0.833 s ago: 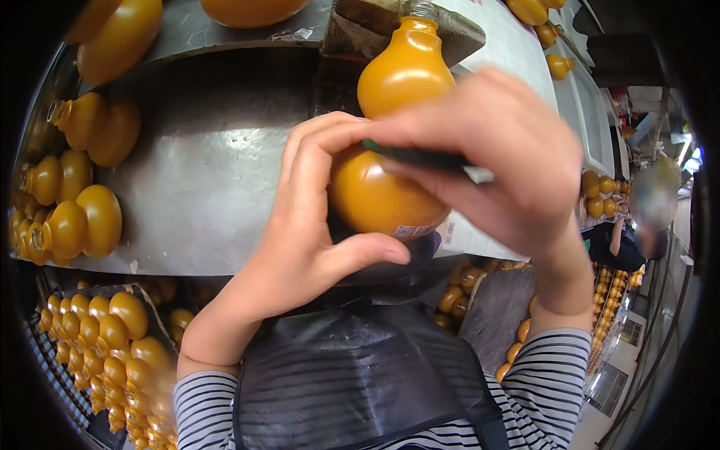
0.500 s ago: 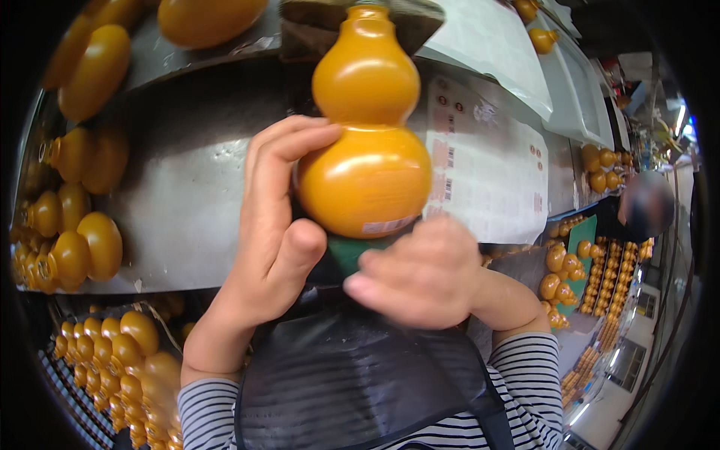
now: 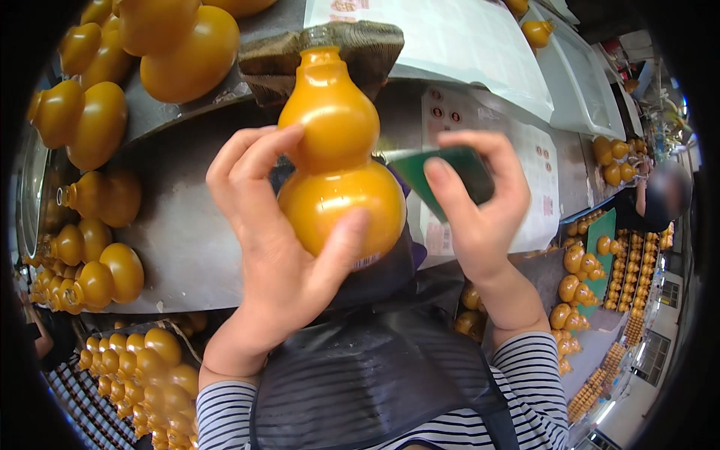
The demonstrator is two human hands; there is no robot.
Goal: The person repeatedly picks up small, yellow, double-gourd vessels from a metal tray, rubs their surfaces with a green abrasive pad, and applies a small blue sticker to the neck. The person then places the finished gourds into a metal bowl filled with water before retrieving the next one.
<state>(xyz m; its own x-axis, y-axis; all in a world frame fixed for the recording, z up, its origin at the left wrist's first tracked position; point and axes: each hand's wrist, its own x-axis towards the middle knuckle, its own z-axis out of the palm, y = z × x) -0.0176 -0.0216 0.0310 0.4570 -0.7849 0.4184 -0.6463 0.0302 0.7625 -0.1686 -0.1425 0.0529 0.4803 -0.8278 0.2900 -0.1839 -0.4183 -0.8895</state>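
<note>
A glossy orange gourd-shaped bottle (image 3: 330,124) lies in front of me. Its clear threaded neck rests in a notched wooden block (image 3: 375,52), and a small label strip shows low on its wider bulb. My left hand (image 3: 266,217) is closed round the bottle's left side, fingers near the waist and thumb across the lower bulb. To the right of the bottle, apart from it, my right hand (image 3: 491,202) pinches a flat dark green scraper (image 3: 461,172) between thumb and fingers. Something purple partly shows beneath the bottle's right side.
Printed label sheets (image 3: 540,180) lie on the metal bench (image 3: 180,247) at right, with a white tray (image 3: 574,67) beyond. Several orange gourd bottles (image 3: 112,274) stand at left, others in a crate (image 3: 150,375) below. A person (image 3: 660,199) works at far right.
My right hand has moved up and right from the bottle's base, bringing the green scraper into plain view. The bottle sits slightly lower and left, and my left thumb now lies across its lower bulb.
</note>
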